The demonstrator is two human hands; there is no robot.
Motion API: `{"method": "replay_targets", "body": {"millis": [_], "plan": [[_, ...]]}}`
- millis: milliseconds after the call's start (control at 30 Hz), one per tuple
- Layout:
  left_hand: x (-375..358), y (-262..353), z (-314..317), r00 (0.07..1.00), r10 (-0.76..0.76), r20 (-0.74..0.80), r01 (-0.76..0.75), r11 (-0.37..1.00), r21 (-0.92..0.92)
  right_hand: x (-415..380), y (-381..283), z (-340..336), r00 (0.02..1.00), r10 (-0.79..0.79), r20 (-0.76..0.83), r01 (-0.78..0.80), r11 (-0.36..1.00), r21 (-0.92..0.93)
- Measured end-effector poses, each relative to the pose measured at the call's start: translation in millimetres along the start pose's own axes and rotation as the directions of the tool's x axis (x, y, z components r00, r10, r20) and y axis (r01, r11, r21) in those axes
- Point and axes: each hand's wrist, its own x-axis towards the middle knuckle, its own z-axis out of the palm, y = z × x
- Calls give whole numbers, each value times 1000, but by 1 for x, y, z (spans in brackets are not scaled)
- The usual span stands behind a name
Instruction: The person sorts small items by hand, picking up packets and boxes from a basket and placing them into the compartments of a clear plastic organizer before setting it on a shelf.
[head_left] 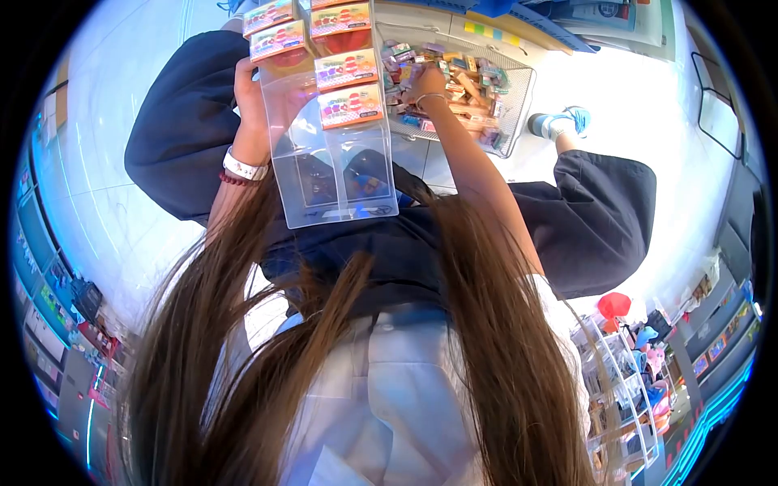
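My left hand (253, 101) grips the side of a clear plastic divided box (296, 190), which leans over my lap. Several small printed cartons (351, 106), orange and white with a colourful picture, sit in two columns in its upper part. The lower part of the box shows bare plastic. My right hand (429, 81) reaches into a wire mesh basket (519, 105) on the floor, its fingers curled down among many small coloured packets (466, 85). What those fingers hold is hidden.
Blue bins (531, 24) stand beyond the basket. My foot in a blue and white shoe (571, 121) is right of it. A white rack (628, 381) with assorted goods stands behind at the right, and shelves (49, 300) line the left.
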Motion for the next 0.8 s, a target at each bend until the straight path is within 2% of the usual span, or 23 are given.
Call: {"method": "replay_targets", "body": {"millis": [33,67,133,167,233,267,333,367,433,533,567,600,667,800], "plan": [[0,-1,1,1000,11,-29,-11,1000,13,3,3,3,981,184,68,-191,974,121],[2,-1,1,1000,14,-27,-13,1000,13,7,8,5,981,181,66,-188,975,121],[3,-1,-3,991,-34,127,50,991,-127,8,-1,-9,928,282,243,-335,918,213],[1,1,-5,992,-28,121,43,991,-124,6,-5,-3,928,276,250,-331,918,217],[1,0,-8,991,-43,128,59,990,-125,3,-9,3,884,440,159,-461,876,141],[0,1,-8,992,-40,123,55,991,-125,2,-13,5,884,438,164,-460,876,142],[0,1,-7,998,5,-60,-3,999,41,2,-23,0,845,481,232,-478,875,-73],[0,0,-6,998,8,-63,-5,999,46,3,-25,-3,846,478,236,-476,876,-69],[1,-4,0,1000,11,-21,-12,1000,-14,4,-29,-21,790,508,344,-502,857,-114],[0,0,-6,995,39,-94,-32,997,69,11,-23,-3,737,566,370,-573,813,-104],[1,1,-8,995,29,-93,-23,997,73,11,-19,3,691,606,394,-647,761,-36],[0,1,-9,995,19,-96,-15,999,49,12,-21,1,690,606,395,-648,761,-36],[2,2,-11,996,-4,-91,7,1000,27,15,-24,-4,542,693,476,-805,591,55],[4,1,-11,1000,-24,15,25,998,-61,22,-7,10,539,679,498,-826,543,153]]}}
